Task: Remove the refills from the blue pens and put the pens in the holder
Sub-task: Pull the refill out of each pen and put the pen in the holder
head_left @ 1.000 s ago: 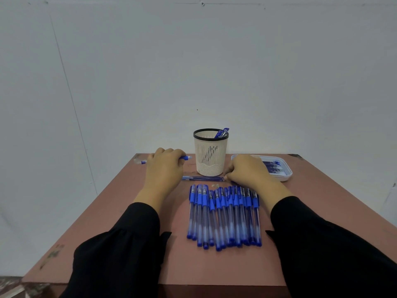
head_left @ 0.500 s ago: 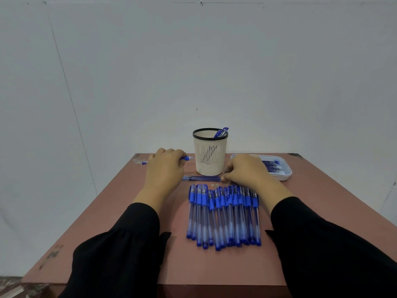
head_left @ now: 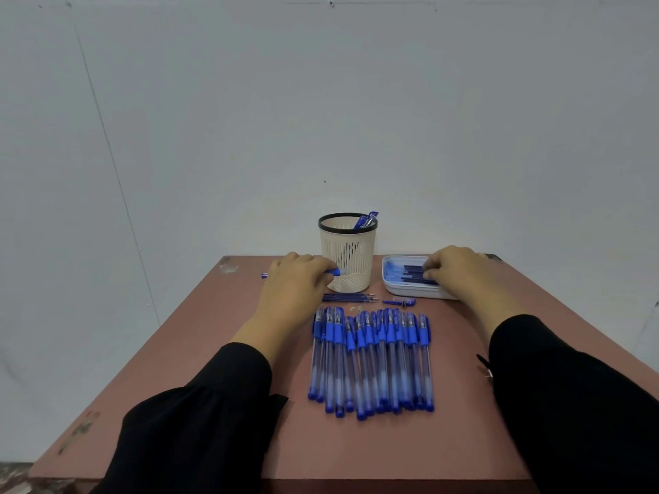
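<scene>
Left hand (head_left: pixel 297 279): curled round a blue pen (head_left: pixel 335 272) lying crosswise, just left of the holder (head_left: pixel 347 260).
Right hand (head_left: pixel 454 270): over the white tray (head_left: pixel 403 288), fingertips on the refills (head_left: pixel 413 269) there; grip itself not clear.
Pens in row (head_left: pixel 371 361): side by side on the bench (head_left: pixel 214 351), caps toward the holder; a few already standing in it.
Loose refills (head_left: pixel 347 298): between row and holder.
Handling: likely light, stiff, smooth plastic, prone to rolling; best pinched at the ribbed blue grip, barrel steadied with the other hand.
</scene>
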Action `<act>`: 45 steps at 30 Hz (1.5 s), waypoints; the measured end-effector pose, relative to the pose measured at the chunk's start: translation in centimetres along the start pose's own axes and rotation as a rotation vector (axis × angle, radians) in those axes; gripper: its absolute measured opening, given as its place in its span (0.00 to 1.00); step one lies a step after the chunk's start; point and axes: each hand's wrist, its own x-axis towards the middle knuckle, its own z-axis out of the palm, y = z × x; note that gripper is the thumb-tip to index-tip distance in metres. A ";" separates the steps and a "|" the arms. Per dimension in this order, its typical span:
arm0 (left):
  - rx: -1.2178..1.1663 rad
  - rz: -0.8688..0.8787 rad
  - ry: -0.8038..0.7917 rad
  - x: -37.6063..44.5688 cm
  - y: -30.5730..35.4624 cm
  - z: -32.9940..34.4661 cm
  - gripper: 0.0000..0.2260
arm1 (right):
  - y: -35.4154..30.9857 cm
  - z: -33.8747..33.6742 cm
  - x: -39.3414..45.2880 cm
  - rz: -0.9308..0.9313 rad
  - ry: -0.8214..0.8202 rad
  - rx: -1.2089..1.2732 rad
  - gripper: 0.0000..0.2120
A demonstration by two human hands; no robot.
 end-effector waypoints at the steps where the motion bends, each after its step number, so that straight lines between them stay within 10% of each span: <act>1: -0.002 0.003 0.000 0.0 0.0 0.0 0.10 | 0.2 0.1 0.2 0.007 -0.031 -0.009 0.10; 18: -0.020 0.012 -0.020 0.0 0.2 0.3 0.10 | -0.3 -0.4 0.4 -0.038 -0.077 -0.119 0.02; 32: -0.008 0.019 0.028 0.0 -0.6 0.6 0.11 | -3.8 -2.0 -2.5 -0.373 0.096 0.471 0.11; 45: -0.027 0.003 0.033 -0.2 -0.6 0.3 0.11 | -4.7 -1.3 -3.6 -0.343 0.075 0.387 0.12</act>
